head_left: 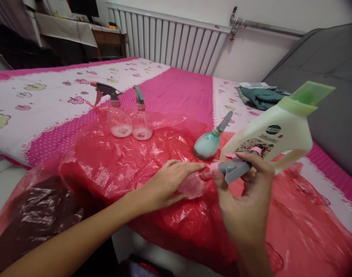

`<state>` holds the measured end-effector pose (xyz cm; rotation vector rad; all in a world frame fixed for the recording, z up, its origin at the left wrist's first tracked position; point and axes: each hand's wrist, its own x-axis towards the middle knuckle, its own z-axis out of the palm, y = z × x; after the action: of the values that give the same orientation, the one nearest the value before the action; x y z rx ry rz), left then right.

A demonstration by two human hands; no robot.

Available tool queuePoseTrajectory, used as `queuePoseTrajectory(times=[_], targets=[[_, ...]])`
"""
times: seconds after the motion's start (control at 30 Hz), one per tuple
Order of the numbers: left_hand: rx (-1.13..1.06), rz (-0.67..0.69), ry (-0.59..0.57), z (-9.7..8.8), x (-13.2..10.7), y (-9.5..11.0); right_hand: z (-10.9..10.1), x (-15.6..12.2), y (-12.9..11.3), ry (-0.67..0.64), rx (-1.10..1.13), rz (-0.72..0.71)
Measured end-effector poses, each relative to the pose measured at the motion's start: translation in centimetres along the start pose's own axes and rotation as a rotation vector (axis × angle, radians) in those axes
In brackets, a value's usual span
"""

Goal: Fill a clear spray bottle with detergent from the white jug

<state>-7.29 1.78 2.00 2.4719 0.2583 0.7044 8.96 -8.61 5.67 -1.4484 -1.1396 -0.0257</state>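
Observation:
My left hand (pixel 171 181) wraps around a small clear spray bottle (pixel 194 184) lying on its side on a red plastic sheet (pixel 112 165); the threaded neck points right. My right hand (pixel 245 192) grips a grey and pink trigger spray head (pixel 235 167) just beside that neck. Behind my right hand stands a cream detergent jug (pixel 279 134) with a green cap. A teal-filled spray bottle (pixel 207 144) lies tilted beside the jug. Two more clear spray bottles stand upright further back, one with a grey and pink head (pixel 116 115) and one with a grey head (pixel 141 119).
The red sheet covers the near corner of a bed with a pink and white patterned cover (pixel 49 100). Folded green and grey cloth (pixel 259 96) lies at the far side near a grey headboard (pixel 331 77). A white radiator (pixel 170 42) runs along the back wall.

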Motion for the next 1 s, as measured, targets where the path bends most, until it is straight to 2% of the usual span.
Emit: queuePoseTrajectory(times=[0.2,0.43,0.7,1.0], targets=[[0.001,0.005,-0.001,-0.1,0.0,0.0,0.0,0.0,0.1,0.040,-0.010,-0.019],[-0.002,-0.006,-0.003,0.0,0.0,0.0,0.0,0.1,0.0,0.013,0.027,0.028],[0.012,-0.001,0.007,0.0,0.0,0.0,-0.1,0.3,-0.2,0.052,0.067,-0.014],[0.017,-0.011,-0.016,-0.1,0.0,0.1,-1.0,1.1,-0.4,0.085,0.087,-0.073]])
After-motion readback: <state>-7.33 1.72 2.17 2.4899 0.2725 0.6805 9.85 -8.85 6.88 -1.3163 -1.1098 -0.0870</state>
